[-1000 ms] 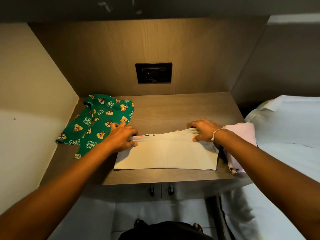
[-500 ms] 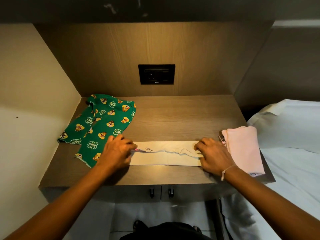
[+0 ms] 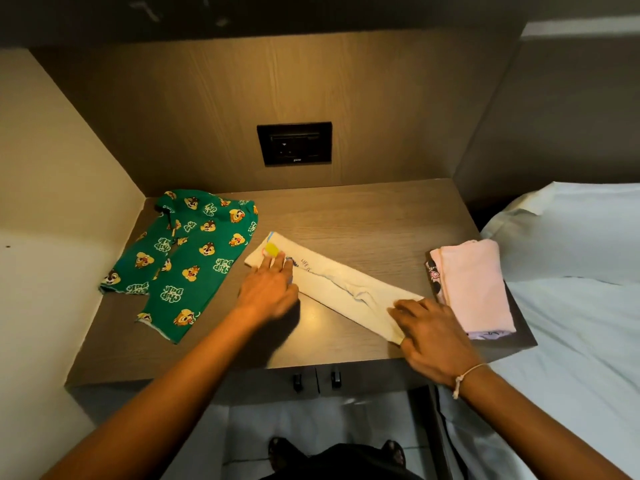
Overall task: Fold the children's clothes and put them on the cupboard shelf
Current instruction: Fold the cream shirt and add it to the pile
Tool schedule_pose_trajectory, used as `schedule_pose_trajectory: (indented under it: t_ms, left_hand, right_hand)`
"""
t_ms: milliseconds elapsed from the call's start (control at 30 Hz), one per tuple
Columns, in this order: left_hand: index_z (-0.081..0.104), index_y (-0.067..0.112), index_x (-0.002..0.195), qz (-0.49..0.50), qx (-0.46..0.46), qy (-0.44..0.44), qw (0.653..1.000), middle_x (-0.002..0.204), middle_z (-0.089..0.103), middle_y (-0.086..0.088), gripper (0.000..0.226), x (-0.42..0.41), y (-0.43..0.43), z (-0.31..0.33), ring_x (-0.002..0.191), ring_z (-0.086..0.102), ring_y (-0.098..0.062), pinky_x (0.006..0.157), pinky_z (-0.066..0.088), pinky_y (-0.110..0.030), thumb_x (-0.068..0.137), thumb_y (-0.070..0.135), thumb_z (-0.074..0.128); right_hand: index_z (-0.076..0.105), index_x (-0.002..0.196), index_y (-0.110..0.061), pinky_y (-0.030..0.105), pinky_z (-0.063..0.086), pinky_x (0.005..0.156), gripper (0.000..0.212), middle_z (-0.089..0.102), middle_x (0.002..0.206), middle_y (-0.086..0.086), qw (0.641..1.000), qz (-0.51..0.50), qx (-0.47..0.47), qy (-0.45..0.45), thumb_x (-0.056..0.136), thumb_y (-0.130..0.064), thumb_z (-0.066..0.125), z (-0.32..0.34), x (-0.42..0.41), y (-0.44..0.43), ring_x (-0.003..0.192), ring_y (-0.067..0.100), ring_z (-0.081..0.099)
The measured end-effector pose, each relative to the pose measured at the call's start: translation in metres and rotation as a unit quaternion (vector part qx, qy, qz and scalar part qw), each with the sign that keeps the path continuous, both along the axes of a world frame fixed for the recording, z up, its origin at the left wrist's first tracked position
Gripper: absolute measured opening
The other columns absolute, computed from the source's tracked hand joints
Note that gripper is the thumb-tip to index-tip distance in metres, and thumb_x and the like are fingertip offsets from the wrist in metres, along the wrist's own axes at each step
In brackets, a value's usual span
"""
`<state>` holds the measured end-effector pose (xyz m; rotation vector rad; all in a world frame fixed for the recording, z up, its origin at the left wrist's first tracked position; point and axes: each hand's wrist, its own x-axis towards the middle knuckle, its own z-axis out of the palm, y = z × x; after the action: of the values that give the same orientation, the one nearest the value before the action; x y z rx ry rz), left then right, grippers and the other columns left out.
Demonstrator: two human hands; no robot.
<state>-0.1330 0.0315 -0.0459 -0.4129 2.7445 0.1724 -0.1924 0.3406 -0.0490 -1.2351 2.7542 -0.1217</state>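
Note:
A cream garment (image 3: 341, 287), folded into a long narrow strip, lies diagonally on the wooden cupboard shelf (image 3: 363, 216). My left hand (image 3: 268, 289) rests flat on its far left end, fingers apart. My right hand (image 3: 431, 332) presses on its near right end. Green cartoon-print trousers (image 3: 183, 261) lie unfolded at the left of the shelf. A folded pink garment (image 3: 474, 285) sits at the right edge of the shelf, right next to my right hand.
A black wall socket (image 3: 294, 143) is set in the wooden back panel. A cream wall closes the left side. A bed with white sheets (image 3: 571, 306) adjoins on the right. Two cabinet door handles (image 3: 316, 379) sit under the shelf's front edge.
The cream garment went from a wide rectangle to a narrow strip, then turned diagonal. My left hand moved away with its left end; my right hand came nearer.

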Motion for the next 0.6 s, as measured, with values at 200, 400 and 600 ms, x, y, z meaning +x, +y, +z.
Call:
schedule_pose_trajectory:
  t_ms: [200, 400, 600]
  left_hand:
    - [0.015, 0.031, 0.154, -0.041, -0.014, -0.025, 0.999, 0.164, 0.005, -0.005, 0.057, -0.079, -0.020, 0.006, 0.149, 0.009, -0.033, 0.117, 0.019, -0.054, 0.100, 0.041, 0.030]
    - [0.015, 0.039, 0.153, -0.068, 0.003, -0.015, 0.998, 0.164, 0.005, -0.006, 0.059, -0.101, -0.035, -0.003, 0.150, 0.004, -0.033, 0.119, 0.011, -0.054, 0.098, 0.036, 0.036]
    - [0.029, 0.026, 0.151, -0.066, 0.147, 0.167, 0.973, 0.159, 0.028, -0.004, 0.069, -0.012, -0.009, 0.003, 0.147, 0.021, -0.025, 0.119, 0.016, -0.053, 0.084, 0.038, 0.044]
  right_hand:
    - [0.052, 0.131, -0.026, 0.038, 0.039, 0.092, 0.058, 0.052, 0.124, -0.007, 0.994, -0.009, -0.059, -0.091, 0.074, -0.035, 0.043, 0.005, 0.058, -0.028, 0.110, 0.015, 0.040]
    - [0.050, 0.135, -0.019, 0.030, 0.042, 0.097, 0.063, 0.052, 0.130, -0.006, 0.979, 0.039, -0.139, -0.145, 0.075, -0.031, 0.035, -0.002, 0.072, -0.058, 0.113, 0.014, 0.039]
    - [0.048, 0.138, -0.027, 0.029, 0.039, 0.106, 0.056, 0.048, 0.137, -0.008, 0.965, 0.036, -0.221, -0.137, 0.083, -0.016, 0.056, -0.008, 0.048, -0.033, 0.127, 0.011, 0.039]
